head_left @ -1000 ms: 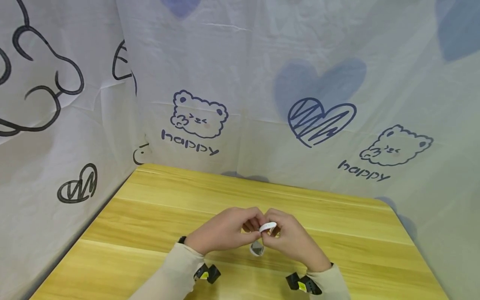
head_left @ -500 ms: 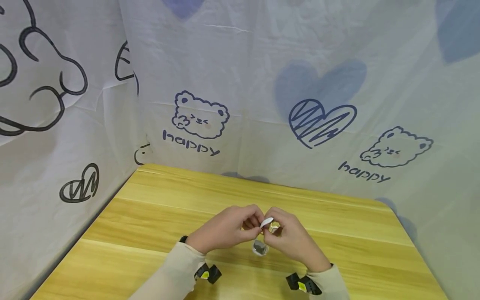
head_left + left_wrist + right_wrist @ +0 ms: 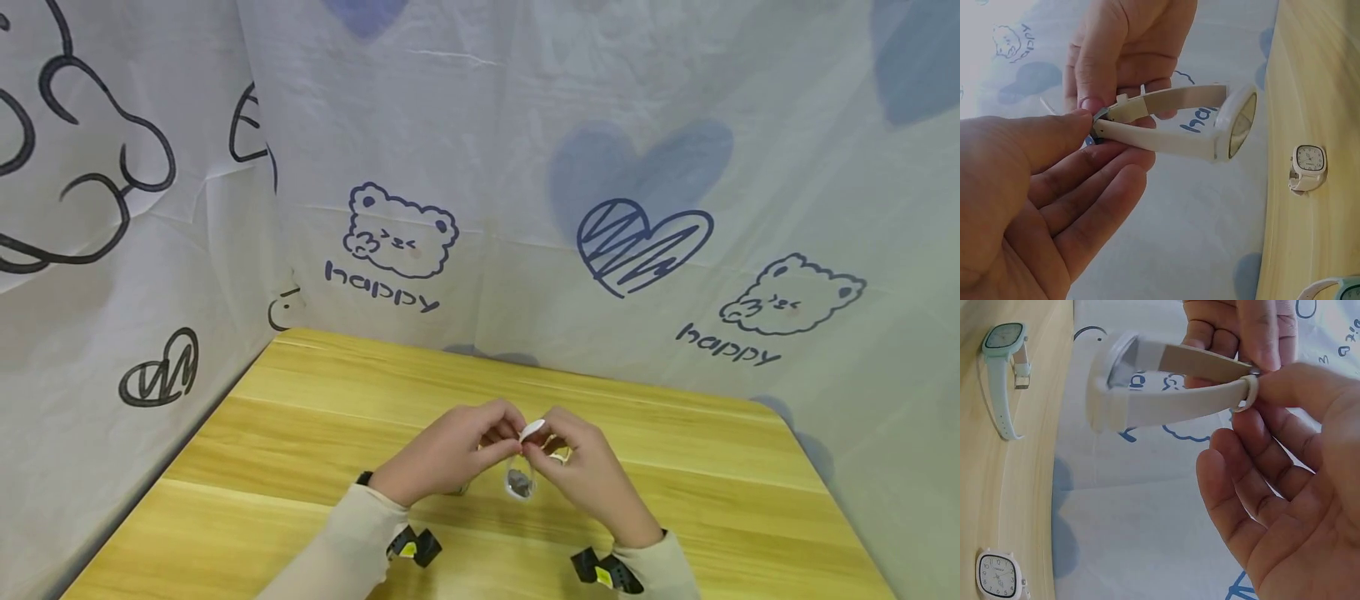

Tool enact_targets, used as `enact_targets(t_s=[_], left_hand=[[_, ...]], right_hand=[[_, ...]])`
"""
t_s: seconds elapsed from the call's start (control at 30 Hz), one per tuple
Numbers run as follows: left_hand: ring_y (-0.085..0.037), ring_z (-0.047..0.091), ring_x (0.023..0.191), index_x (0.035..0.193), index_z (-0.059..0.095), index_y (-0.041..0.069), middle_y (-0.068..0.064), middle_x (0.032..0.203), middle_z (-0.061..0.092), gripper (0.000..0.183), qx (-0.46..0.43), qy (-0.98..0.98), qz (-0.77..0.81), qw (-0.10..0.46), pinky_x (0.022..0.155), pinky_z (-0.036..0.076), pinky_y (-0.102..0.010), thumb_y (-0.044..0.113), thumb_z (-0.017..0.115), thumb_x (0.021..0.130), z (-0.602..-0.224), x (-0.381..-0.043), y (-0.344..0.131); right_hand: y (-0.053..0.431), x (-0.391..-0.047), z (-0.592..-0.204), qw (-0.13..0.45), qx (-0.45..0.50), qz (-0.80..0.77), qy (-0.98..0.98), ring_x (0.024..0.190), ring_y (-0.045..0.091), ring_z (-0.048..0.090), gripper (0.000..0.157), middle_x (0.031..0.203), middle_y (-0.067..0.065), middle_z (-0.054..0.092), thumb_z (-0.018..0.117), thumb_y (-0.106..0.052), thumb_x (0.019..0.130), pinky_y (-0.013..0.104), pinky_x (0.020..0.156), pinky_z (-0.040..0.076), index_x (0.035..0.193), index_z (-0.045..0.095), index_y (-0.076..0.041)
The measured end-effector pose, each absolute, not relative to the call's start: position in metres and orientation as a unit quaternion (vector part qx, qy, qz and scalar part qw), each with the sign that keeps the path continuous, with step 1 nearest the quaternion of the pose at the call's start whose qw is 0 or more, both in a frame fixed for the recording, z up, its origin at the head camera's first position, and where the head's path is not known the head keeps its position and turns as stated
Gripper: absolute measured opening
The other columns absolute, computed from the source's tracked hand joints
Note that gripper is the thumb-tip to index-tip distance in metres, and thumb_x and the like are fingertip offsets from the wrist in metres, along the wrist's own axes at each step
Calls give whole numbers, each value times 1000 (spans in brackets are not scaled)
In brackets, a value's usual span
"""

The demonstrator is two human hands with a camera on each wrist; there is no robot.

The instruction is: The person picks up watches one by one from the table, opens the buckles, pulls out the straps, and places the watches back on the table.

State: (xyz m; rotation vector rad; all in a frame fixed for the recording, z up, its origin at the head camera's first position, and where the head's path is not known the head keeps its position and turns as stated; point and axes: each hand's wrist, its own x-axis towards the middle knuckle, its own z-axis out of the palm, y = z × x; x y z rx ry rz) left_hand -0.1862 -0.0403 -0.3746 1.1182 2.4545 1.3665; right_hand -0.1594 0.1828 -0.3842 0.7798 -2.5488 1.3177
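Held up above the table, a white wristwatch (image 3: 1166, 142) has its strap joined into a loop, with the round case (image 3: 519, 483) hanging down. At the metal buckle (image 3: 1101, 115), my left hand (image 3: 450, 454) pinches the strap between thumb and index finger; its other fingers are loosely bent. My right hand (image 3: 581, 458) pinches the strap from the other side, beside the keeper loop (image 3: 1247, 394). The white strap end (image 3: 532, 428) sticks up between the two hands. Fingertips partly cover the buckle, so whether the pin sits in a hole cannot be told.
On the wooden table (image 3: 337, 392) lie a pale square-faced watch (image 3: 999, 575) and a mint green watch (image 3: 1002, 375), mostly hidden by the hands in the head view. A patterned white cloth (image 3: 480, 150) hangs behind and to the left of the table.
Both hands have shifted slightly up and away, still pinching the strap. The strap end has tilted from nearly flat to steeper. Part of a watch on the table now shows beneath the left hand.
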Motion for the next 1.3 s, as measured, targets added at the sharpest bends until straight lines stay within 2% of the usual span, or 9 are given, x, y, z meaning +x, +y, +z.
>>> enact_targets(t_s=[0.17, 0.27, 0.47, 0.6, 0.73, 0.97, 1.07, 1.2, 1.3], left_hand=[[2, 66, 90, 115, 64, 22, 13, 100, 71, 11, 368, 816, 442, 54, 81, 56, -22, 21, 64, 104, -374, -185, -40], [2, 66, 89, 115, 64, 22, 12, 100, 71, 10, 369, 815, 443, 55, 81, 56, -22, 22, 64, 104, -374, -185, -40], [0, 66, 91, 115, 63, 19, 10, 101, 70, 11, 357, 811, 461, 44, 81, 56, -23, 24, 63, 105, -374, -186, -41], [-2, 67, 93, 116, 63, 16, 11, 103, 69, 13, 349, 808, 474, 36, 83, 57, -24, 22, 63, 105, -374, -187, -42], [-3, 67, 95, 118, 63, 15, 9, 105, 70, 14, 344, 804, 484, 33, 84, 57, -23, 21, 62, 105, -374, -187, -42], [-4, 68, 94, 118, 62, 15, 8, 104, 70, 14, 347, 799, 491, 14, 84, 57, -24, 19, 63, 105, -372, -186, -41], [-4, 68, 95, 118, 62, 16, 9, 104, 70, 14, 347, 797, 493, 23, 85, 57, -25, 20, 63, 105, -371, -186, -41], [-3, 68, 94, 117, 62, 18, 11, 104, 70, 13, 349, 796, 494, 29, 84, 57, -26, 21, 63, 105, -371, -185, -42], [-3, 67, 95, 118, 63, 19, 12, 105, 69, 14, 356, 794, 493, 29, 86, 57, -26, 23, 63, 105, -372, -186, -41]], right_hand=[[182, -159, -385, 92, 265, 434, -856, 88, 8, 65, 20, 94, -11, 63, 73, -5, 96, 32, 78, 59, 91, 70, -24], [181, -159, -385, 94, 271, 422, -860, 86, 7, 63, 24, 93, -11, 62, 71, 0, 95, 33, 77, 59, 90, 66, -23], [181, -160, -386, 135, 283, 402, -860, 80, 6, 58, 29, 88, -12, 59, 66, 5, 90, 31, 72, 56, 89, 60, -23], [183, -161, -386, 158, 294, 378, -863, 85, 10, 61, 24, 94, -9, 63, 68, 2, 90, 31, 74, 56, 99, 65, -20], [184, -162, -386, 175, 301, 353, -868, 96, 14, 63, 28, 106, -5, 66, 73, -3, 88, 31, 77, 58, 112, 67, -16], [181, -162, -387, 186, 321, 346, -862, 95, 10, 65, 18, 104, -8, 67, 77, -11, 92, 30, 78, 59, 106, 67, -17], [180, -161, -386, 172, 309, 356, -865, 95, 9, 66, 15, 104, -8, 68, 74, -14, 97, 31, 79, 60, 110, 68, -17], [180, -160, -384, 165, 306, 363, -864, 94, 7, 65, 14, 105, -9, 70, 72, -14, 99, 31, 79, 60, 112, 72, -18], [180, -160, -384, 178, 314, 366, -858, 91, 7, 66, 13, 103, -9, 71, 73, -10, 98, 30, 74, 60, 106, 73, -19]])
